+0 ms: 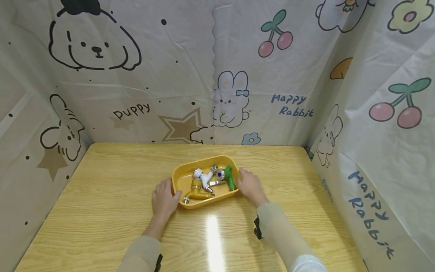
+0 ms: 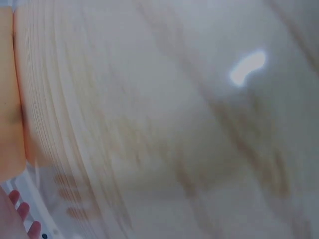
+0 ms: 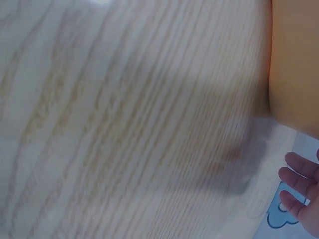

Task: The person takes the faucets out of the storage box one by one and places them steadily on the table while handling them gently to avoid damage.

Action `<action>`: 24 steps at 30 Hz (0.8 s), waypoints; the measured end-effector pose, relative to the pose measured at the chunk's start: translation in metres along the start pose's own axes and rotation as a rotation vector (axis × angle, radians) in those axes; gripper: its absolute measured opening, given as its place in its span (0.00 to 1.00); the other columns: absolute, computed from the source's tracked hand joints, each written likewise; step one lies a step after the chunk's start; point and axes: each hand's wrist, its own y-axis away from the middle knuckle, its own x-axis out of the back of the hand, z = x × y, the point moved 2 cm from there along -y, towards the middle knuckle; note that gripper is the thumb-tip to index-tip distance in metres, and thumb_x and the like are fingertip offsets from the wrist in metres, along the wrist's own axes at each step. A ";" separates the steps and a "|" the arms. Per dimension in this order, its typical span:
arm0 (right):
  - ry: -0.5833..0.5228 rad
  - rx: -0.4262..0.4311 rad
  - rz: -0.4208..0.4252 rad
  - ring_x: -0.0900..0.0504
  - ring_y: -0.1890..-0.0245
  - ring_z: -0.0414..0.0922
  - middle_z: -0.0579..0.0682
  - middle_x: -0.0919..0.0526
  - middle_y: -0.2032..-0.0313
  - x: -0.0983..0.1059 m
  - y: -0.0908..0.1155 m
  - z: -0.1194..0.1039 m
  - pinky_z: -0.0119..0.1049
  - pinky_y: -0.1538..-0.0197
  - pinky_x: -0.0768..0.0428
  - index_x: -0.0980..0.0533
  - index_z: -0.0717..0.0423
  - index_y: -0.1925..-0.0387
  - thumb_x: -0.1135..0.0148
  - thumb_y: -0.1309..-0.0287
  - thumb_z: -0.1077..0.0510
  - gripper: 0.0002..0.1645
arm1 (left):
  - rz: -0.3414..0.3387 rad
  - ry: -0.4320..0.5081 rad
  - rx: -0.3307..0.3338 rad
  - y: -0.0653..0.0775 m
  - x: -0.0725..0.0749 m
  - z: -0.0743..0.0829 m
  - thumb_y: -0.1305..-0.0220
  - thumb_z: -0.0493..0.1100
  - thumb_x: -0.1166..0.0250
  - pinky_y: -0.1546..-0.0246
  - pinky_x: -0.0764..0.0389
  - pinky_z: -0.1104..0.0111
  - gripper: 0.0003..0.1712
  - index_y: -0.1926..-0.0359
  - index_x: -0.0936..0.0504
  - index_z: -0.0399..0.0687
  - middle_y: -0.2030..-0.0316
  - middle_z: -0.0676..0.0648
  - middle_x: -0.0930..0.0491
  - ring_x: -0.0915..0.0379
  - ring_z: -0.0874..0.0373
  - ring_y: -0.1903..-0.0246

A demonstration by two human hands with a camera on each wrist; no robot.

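Note:
A shallow yellow tray [image 1: 181, 179] stands tilted slightly anticlockwise on the wooden table in the head view. Several taps lie loose inside: a yellow one [image 1: 197, 195] near the front, a white one [image 1: 204, 178] in the middle and a green one [image 1: 229, 178] at the right, with chrome fittings among them. My left hand [image 1: 164, 200] grips the tray's left end, its thumb at the front corner. At the opposite end my right hand [image 1: 251, 186] holds the rim. Both wrist views catch only a sliver of the tray's outer wall [image 3: 296, 64] and some fingertips.
Light wood grain covers the tabletop [image 1: 112, 215], with a bright reflection near its front middle. Cream printed cloth [image 1: 183, 75] hangs behind the table and along both sides. A small dark object [image 1: 309, 152] sits at the back right corner.

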 end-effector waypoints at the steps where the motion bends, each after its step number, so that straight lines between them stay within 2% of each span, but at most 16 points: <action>1: 0.002 -0.002 0.003 0.24 0.54 0.56 0.58 0.22 0.53 -0.001 0.001 -0.002 0.53 0.51 0.27 0.34 0.59 0.44 0.54 0.37 0.53 0.22 | -0.003 0.005 -0.004 -0.001 0.001 -0.002 0.44 0.49 0.41 0.45 0.42 0.46 0.34 0.40 0.38 0.37 0.45 0.35 0.33 0.41 0.39 0.44; 6: -0.018 -0.010 0.023 0.22 0.63 0.54 0.56 0.21 0.63 -0.005 0.004 -0.009 0.50 0.58 0.24 0.32 0.59 0.49 0.53 0.38 0.54 0.18 | -0.007 -0.002 -0.030 -0.004 0.006 -0.008 0.43 0.48 0.42 0.44 0.44 0.45 0.33 0.40 0.38 0.36 0.45 0.34 0.33 0.41 0.39 0.45; 13: -0.047 -0.039 0.027 0.20 0.66 0.54 0.60 0.20 0.61 -0.010 0.009 -0.018 0.47 0.63 0.22 0.36 0.61 0.41 0.53 0.38 0.54 0.25 | -0.026 -0.031 -0.043 -0.009 0.010 -0.017 0.42 0.47 0.43 0.44 0.46 0.43 0.33 0.39 0.39 0.36 0.44 0.34 0.34 0.41 0.38 0.44; 20: -0.071 -0.060 0.037 0.23 0.73 0.50 0.57 0.22 0.68 -0.015 0.016 -0.028 0.43 0.71 0.24 0.35 0.60 0.43 0.52 0.39 0.54 0.24 | -0.014 -0.043 -0.083 -0.014 0.017 -0.026 0.44 0.46 0.44 0.46 0.45 0.43 0.32 0.40 0.38 0.36 0.46 0.33 0.33 0.40 0.37 0.46; 24: -0.027 -0.069 0.053 0.23 0.74 0.50 0.56 0.22 0.71 -0.016 0.019 -0.034 0.43 0.70 0.24 0.33 0.60 0.44 0.52 0.39 0.53 0.24 | -0.027 -0.050 -0.102 -0.017 0.022 -0.031 0.43 0.46 0.44 0.46 0.45 0.42 0.32 0.39 0.38 0.36 0.45 0.32 0.33 0.41 0.36 0.45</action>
